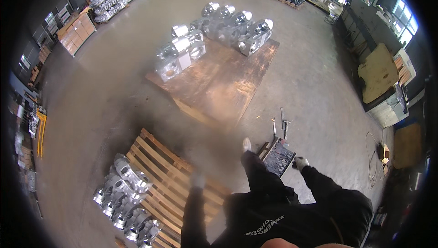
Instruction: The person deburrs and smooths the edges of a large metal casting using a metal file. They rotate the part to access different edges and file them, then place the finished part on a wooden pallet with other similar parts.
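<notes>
My left hand (197, 180), in a pale glove and hazy in the picture, hangs over the slatted wooden pallet (157, 166); its fingers do not show clearly. Silvery cast metal parts (130, 175) stand in rows on that pallet's left side. My right hand (300, 162), in a grey-white glove, is beside the right corner of a dark grid-topped crate (279, 156) on the floor. Its fingers look curled, but what they hold, if anything, is too small to name. My pale shoe (247, 144) is left of the crate.
Ahead, a brown board-topped platform (223, 77) carries similar metal parts (237, 24) along its far and left edges. Hand tools (285, 125) lie on the floor beyond the crate. Panels (378, 72) and a cable (372, 161) are on the right; stacked cartons (76, 33) stand far left.
</notes>
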{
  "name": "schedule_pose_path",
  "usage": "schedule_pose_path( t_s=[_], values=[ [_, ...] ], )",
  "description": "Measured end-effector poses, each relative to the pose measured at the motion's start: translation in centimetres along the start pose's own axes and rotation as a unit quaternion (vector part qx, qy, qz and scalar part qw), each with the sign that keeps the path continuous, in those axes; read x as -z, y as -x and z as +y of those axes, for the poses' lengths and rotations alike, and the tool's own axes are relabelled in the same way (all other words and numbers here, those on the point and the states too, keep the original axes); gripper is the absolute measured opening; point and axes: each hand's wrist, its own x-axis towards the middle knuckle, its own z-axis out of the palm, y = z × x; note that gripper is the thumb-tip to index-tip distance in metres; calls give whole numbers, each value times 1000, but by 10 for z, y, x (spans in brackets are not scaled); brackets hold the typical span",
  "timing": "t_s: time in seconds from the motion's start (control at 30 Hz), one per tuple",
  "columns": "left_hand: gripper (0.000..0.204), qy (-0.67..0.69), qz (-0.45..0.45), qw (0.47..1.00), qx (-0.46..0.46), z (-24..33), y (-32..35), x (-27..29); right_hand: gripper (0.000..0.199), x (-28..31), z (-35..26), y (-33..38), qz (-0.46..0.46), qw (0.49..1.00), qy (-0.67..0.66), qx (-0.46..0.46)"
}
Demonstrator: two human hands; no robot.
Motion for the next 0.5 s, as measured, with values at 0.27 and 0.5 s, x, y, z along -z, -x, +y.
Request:
schedule_pose_path(
  t_s=[0.27, 0.5],
  values=[
    [28, 150, 71, 986, 6, 63, -154, -212, 50, -29, -342, -258, 39, 985, 97, 141],
    [49, 239, 137, 889, 365, 197, -279, -269, 59, -155, -665, -506, 43, 922, -35, 383]
  ],
)
